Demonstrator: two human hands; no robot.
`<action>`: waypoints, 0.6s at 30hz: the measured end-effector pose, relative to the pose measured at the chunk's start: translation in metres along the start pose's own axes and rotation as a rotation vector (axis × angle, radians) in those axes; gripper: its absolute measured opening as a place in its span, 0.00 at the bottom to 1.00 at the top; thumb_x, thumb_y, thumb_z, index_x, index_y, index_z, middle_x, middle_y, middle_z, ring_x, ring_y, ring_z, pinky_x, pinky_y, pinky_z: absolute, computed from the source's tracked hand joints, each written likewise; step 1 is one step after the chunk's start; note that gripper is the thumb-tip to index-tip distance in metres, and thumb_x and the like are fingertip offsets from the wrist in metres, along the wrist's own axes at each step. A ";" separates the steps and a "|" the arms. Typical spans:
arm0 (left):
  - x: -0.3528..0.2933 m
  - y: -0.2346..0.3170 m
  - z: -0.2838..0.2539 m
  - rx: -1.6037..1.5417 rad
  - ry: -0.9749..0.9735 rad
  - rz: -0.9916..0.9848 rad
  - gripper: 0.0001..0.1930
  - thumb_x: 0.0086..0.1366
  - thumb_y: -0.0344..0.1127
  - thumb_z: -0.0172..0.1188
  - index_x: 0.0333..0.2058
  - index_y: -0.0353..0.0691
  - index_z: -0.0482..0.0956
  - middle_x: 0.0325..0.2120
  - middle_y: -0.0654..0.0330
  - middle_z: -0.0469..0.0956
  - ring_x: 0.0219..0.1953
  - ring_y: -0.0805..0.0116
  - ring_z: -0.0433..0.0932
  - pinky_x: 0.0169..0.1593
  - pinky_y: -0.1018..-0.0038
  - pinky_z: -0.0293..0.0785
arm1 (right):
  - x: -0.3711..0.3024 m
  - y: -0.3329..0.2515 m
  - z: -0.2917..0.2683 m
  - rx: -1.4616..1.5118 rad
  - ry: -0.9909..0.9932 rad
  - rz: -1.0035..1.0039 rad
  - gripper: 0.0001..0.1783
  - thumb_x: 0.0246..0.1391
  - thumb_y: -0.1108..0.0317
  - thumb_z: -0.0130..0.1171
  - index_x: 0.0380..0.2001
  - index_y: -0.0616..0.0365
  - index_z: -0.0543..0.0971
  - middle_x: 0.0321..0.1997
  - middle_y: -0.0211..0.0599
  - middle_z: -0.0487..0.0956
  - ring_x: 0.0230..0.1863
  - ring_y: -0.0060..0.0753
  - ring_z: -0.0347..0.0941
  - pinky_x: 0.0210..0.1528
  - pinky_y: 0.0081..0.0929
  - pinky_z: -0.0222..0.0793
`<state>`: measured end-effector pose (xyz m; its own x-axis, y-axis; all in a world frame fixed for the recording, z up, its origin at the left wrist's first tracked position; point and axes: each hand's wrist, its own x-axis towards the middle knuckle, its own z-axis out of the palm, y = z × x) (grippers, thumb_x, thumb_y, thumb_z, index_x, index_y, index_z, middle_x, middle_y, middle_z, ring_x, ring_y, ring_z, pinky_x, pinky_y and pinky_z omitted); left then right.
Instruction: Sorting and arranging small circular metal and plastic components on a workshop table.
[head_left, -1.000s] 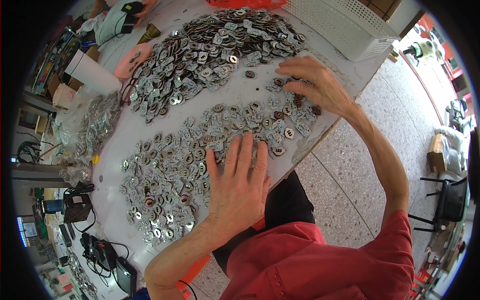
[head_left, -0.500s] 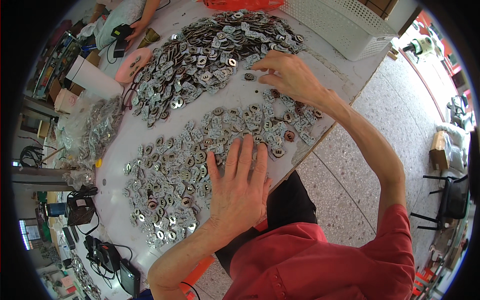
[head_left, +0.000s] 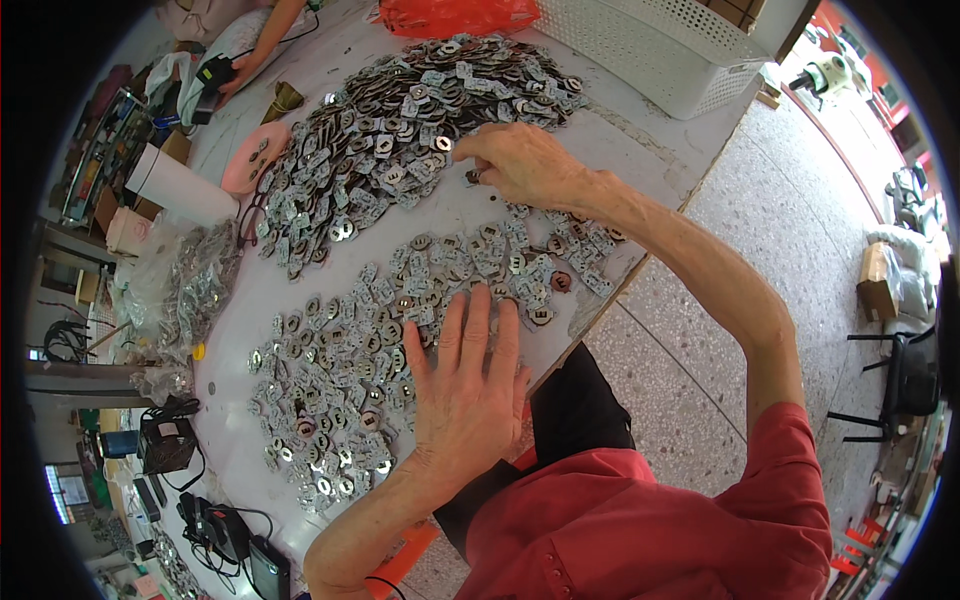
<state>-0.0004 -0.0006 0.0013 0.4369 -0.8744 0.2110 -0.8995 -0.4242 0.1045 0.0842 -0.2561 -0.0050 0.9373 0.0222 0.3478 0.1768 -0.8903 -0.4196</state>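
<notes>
My left hand [head_left: 465, 385] lies flat with fingers spread over a loose layer of small metal parts [head_left: 350, 350], each with a round slotted disc on a pale plate. At the near edge of a taller heap of the same parts [head_left: 400, 130] is my right hand [head_left: 525, 165]. Its fingers are curved, with the thumb apart from the forefinger. One dark small part [head_left: 472, 177] sits on the table by the right thumb, partly covered by the fingers.
A white perforated basket [head_left: 660, 60] and a red plastic bag [head_left: 455, 15] stand at the back. To the left are a pink dish [head_left: 255, 157], a white cylinder [head_left: 180, 183] and clear plastic bags [head_left: 175, 270]. Another person's hand [head_left: 235, 75] is at the far left.
My right hand has shifted left over the lone small part beside the heap. My left hand stays spread on the loose layer. The whole view has shifted slightly.
</notes>
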 end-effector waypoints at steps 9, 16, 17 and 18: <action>0.000 0.000 -0.001 -0.002 0.002 -0.008 0.31 0.60 0.42 0.58 0.61 0.36 0.65 0.63 0.46 0.59 0.65 0.50 0.58 0.64 0.37 0.42 | -0.017 0.017 -0.026 0.106 0.116 -0.146 0.10 0.47 0.75 0.61 0.37 0.62 0.79 0.33 0.41 0.78 0.34 0.38 0.77 0.40 0.33 0.74; -0.001 0.000 -0.006 -0.014 -0.058 -0.022 0.32 0.63 0.40 0.55 0.64 0.36 0.61 0.66 0.48 0.54 0.67 0.49 0.54 0.65 0.39 0.42 | -0.031 0.084 -0.081 0.232 0.348 0.376 0.13 0.52 0.70 0.56 0.41 0.58 0.81 0.30 0.41 0.82 0.32 0.33 0.80 0.40 0.30 0.74; 0.000 0.000 -0.005 -0.016 -0.057 -0.015 0.32 0.63 0.40 0.55 0.64 0.36 0.61 0.66 0.48 0.54 0.67 0.49 0.54 0.65 0.39 0.42 | -0.030 0.096 -0.085 0.215 0.376 0.468 0.14 0.52 0.69 0.56 0.42 0.58 0.81 0.29 0.40 0.82 0.31 0.33 0.80 0.40 0.31 0.74; 0.000 0.001 -0.005 -0.018 -0.053 -0.011 0.32 0.63 0.40 0.55 0.64 0.35 0.61 0.66 0.47 0.54 0.67 0.49 0.54 0.65 0.38 0.41 | -0.029 0.105 -0.086 0.212 0.381 0.471 0.14 0.52 0.69 0.56 0.42 0.58 0.81 0.29 0.40 0.82 0.31 0.33 0.80 0.40 0.31 0.74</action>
<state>-0.0009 0.0005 0.0062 0.4453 -0.8814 0.1579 -0.8944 -0.4297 0.1239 0.0501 -0.3895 0.0130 0.7636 -0.5472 0.3428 -0.1361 -0.6554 -0.7430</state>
